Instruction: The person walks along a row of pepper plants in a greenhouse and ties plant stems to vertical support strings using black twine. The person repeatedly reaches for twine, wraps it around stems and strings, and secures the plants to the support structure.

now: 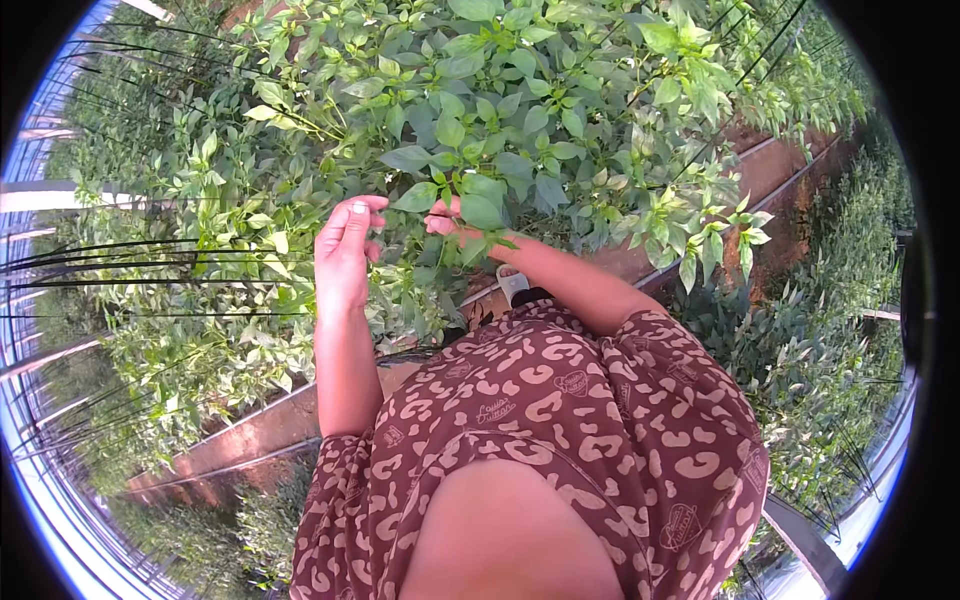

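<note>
Leafy pepper plants (517,112) with small white flowers fill the space before me. My left hand (349,232) is raised at the left of centre, fingers bent and thumb up, beside the foliage; whether anything thin lies between its fingertips is too small to tell. Just to its right, my right hand (444,217) is among the leaves, its fingers bent near a stem and partly covered by a broad green leaf (482,202). Its grip on the stem cannot be made out. The two hands are apart.
Dark strings (112,262) run across the plants on the left, and more cross at the upper right. A narrow soil path with a pale edging line (795,169) passes diagonally. My sandalled foot (513,280) shows below my right forearm. More plant rows (817,322) stand at the right.
</note>
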Demonstrator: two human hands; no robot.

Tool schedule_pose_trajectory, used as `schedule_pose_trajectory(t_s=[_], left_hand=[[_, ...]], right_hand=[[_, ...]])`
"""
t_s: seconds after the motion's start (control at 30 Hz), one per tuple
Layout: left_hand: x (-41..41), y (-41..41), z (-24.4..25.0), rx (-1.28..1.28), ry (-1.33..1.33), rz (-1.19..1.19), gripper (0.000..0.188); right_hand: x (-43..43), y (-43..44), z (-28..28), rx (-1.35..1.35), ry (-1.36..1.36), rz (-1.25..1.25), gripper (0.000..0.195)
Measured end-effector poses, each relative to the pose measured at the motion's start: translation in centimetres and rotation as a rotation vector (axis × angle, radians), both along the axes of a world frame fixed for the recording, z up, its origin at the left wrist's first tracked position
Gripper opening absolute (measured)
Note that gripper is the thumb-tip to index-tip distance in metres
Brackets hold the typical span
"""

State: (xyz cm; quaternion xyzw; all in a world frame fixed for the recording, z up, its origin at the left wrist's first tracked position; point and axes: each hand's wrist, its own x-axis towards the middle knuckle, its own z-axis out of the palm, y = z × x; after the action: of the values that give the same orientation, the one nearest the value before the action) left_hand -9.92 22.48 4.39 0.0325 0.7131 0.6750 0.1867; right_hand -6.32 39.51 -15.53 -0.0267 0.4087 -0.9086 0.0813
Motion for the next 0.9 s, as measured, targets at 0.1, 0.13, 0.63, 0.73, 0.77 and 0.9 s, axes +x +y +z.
schedule_pose_trajectory(t_s=[0.1, 0.13, 0.63, 0.73, 0.77, 0.9], left_hand=[[-0.1, -0.5, -3.1, -0.073, 0.296, -0.092, 0.018], [0.5, 0.1, -3.1, -0.041, 0.193, -0.092, 0.016], [6.4, -1.0, -2.9, -1.061, 0.900, -0.083, 0.032], [7.1, -2.0, -2.8, -0.836, 1.036, -0.011, 0.029], [7.3, -2.4, -3.3, -0.715, 1.117, -0.009, 0.029], [8.5, 0.6, -4.5, -0.312, 0.991, -0.690, 0.030]], right_hand=[[-1.4, 0.7, 2.3, 0.316, -0.020, 0.100, 0.025], [-2.4, 0.8, 3.2, 0.257, 0.044, 0.142, 0.027], [-1.0, -1.8, 6.5, 0.646, -0.051, 0.303, 0.058], [3.4, 1.7, 6.7, 0.744, 0.027, 0.124, 0.069], [4.9, 3.0, 5.8, 0.819, 0.017, 0.104, 0.071], [8.8, 6.9, 6.5, 1.007, -0.123, 0.157, 0.047]])
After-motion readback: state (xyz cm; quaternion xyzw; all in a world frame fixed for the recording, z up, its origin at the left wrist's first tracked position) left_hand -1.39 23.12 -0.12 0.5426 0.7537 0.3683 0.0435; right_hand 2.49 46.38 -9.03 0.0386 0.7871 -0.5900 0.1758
